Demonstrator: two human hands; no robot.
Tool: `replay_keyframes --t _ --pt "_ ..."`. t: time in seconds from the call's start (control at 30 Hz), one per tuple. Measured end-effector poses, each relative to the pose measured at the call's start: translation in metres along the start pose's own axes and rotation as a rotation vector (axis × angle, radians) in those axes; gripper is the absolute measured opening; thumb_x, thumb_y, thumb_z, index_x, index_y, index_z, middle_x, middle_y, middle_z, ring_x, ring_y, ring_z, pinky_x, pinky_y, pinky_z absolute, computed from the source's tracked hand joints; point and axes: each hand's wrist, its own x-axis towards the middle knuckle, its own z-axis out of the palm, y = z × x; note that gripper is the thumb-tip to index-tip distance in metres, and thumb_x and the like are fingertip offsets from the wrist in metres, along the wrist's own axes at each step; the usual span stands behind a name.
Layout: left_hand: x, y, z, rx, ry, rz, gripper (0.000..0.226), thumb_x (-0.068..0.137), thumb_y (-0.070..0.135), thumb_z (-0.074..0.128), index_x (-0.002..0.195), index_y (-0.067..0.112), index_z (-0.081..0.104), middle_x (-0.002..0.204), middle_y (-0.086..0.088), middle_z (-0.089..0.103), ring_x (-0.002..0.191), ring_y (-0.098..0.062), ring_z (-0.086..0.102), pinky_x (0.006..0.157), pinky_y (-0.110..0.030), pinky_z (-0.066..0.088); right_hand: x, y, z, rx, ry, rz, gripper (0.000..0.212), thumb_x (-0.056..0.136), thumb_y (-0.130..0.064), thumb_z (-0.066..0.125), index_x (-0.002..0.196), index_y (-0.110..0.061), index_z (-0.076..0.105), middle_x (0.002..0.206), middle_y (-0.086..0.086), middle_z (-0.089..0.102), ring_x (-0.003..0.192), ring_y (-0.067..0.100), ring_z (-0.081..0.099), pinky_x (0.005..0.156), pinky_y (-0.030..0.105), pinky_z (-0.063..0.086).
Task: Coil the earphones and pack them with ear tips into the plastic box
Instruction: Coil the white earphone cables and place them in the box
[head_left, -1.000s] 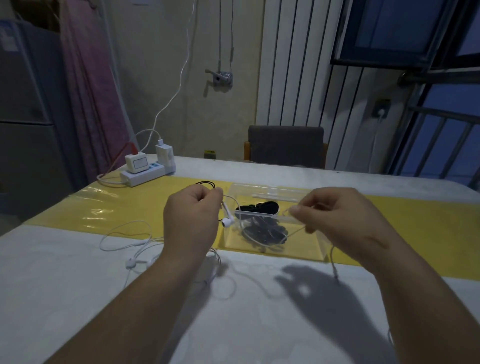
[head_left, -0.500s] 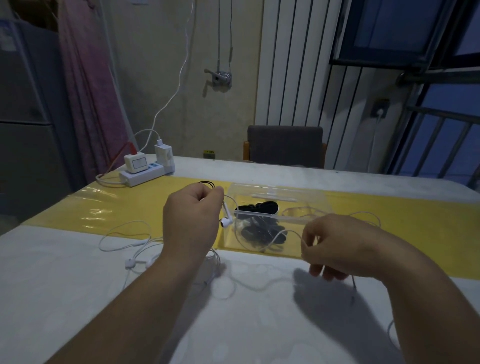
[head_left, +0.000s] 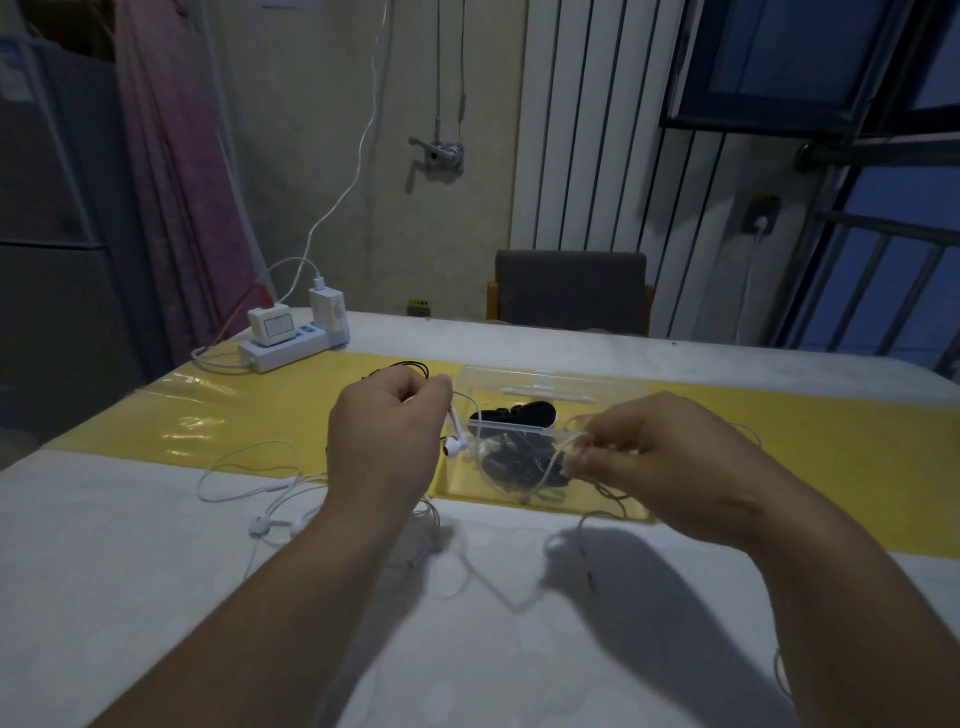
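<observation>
White thin earphone cable (head_left: 466, 399), blurred, pinched by my left hand (head_left: 384, 441) and right hand (head_left: 660, 457); clear plastic box (head_left: 462, 475) holds black ear tips (head_left: 519, 460).

The left hand (head_left: 384, 441) and right hand (head_left: 660, 457) pinch the white earphone cable (head_left: 476, 415).

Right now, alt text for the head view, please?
Two bare hands hold white earphones above a table: the left hand grips the cable near a dangling earbud, and the right hand pinches it further along. Behind them sits a clear plastic box with black items inside; a power strip lies at the far left.
</observation>
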Motion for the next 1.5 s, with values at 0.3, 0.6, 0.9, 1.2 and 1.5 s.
replay_keyframes --t 0.3,0.6,0.9,1.2,1.5 --pt "0.001 -0.003 0.0 -0.007 -0.005 0.014 0.041 0.086 0.019 0.064 0.053 0.006 0.043 0.044 0.005 0.031 0.051 -0.014 0.028 0.054 -0.033 0.028 0.003 0.003 0.001 0.321 0.15 0.106 0.032 0.094 -0.031 0.058 0.068 -0.016 0.069 0.063 0.013 0.057 0.056 0.015 0.047 0.06 0.033 0.04" --pt "0.001 -0.003 0.0 -0.001 -0.015 0.02 0.04 0.087 0.019 0.064 0.053 0.007 0.047 0.044 0.005 0.035 0.05 -0.014 0.031 0.054 -0.033 0.03 0.002 -0.002 0.0 0.652 0.058 0.145 0.023 0.1 -0.011 0.048 0.089 0.003 0.062 0.068 0.018 0.069 0.048 0.015 0.054 0.047 0.028 0.043" --pt "-0.005 0.0 0.003 -0.056 -0.201 0.004 0.034 0.085 0.027 0.062 0.057 0.012 0.048 0.051 -0.009 0.059 0.044 -0.012 0.038 0.052 -0.035 0.037 0.003 -0.012 0.01 0.863 0.113 0.238 0.026 0.101 -0.016 0.049 0.093 0.007 0.057 0.056 0.013 0.063 0.044 0.02 0.056 0.039 0.026 0.046" --pt "-0.006 0.001 0.007 0.014 -0.191 0.131 0.038 0.087 0.016 0.063 0.061 0.016 0.035 0.055 -0.002 0.041 0.055 -0.022 0.041 0.054 -0.036 0.032 0.007 -0.019 0.022 1.067 0.095 0.337 0.023 0.103 -0.015 0.044 0.088 -0.006 0.058 0.055 0.006 0.061 0.04 0.016 0.056 0.039 0.023 0.046" --pt "-0.005 0.001 0.005 -0.048 -0.142 0.088 0.038 0.089 0.02 0.063 0.06 0.015 0.039 0.056 -0.017 0.048 0.054 -0.03 0.046 0.055 -0.049 0.044 0.007 -0.015 0.013 0.976 0.25 0.322 0.027 0.103 -0.016 0.044 0.085 -0.004 0.06 0.062 0.009 0.067 0.039 0.016 0.055 0.035 0.02 0.04"
